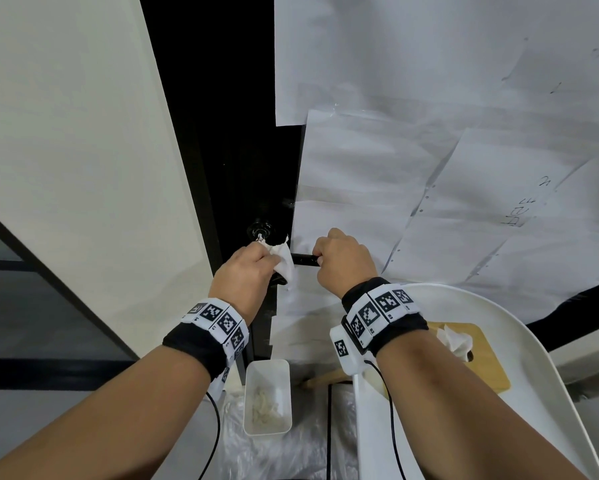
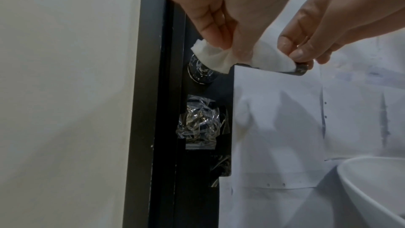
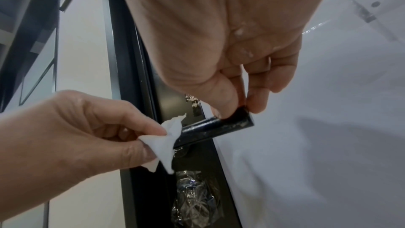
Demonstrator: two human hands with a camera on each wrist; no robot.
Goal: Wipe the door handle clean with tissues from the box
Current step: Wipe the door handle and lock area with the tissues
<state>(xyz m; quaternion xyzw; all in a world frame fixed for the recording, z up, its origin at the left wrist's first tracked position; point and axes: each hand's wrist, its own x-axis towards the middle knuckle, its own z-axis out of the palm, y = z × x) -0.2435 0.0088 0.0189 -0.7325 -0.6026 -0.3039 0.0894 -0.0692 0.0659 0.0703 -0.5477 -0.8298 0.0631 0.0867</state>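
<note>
A black lever door handle (image 1: 304,259) (image 3: 215,128) sticks out from the dark door edge, with its round rose (image 2: 200,71) behind it. My left hand (image 1: 248,268) (image 3: 92,131) pinches a crumpled white tissue (image 1: 284,259) (image 2: 221,59) (image 3: 167,142) against the handle's inner end. My right hand (image 1: 343,259) (image 3: 238,96) pinches the handle's free tip between thumb and fingers. The tissue box (image 1: 478,355), wooden-topped with a tissue sticking up, stands on a white table at the right.
White paper sheets (image 1: 429,168) cover the door. A white round table (image 1: 568,393) is close on the right. Below the hands stands a small white container (image 1: 267,396) with crumbs, on clear plastic. Crinkled tape (image 2: 197,124) covers the lock under the handle.
</note>
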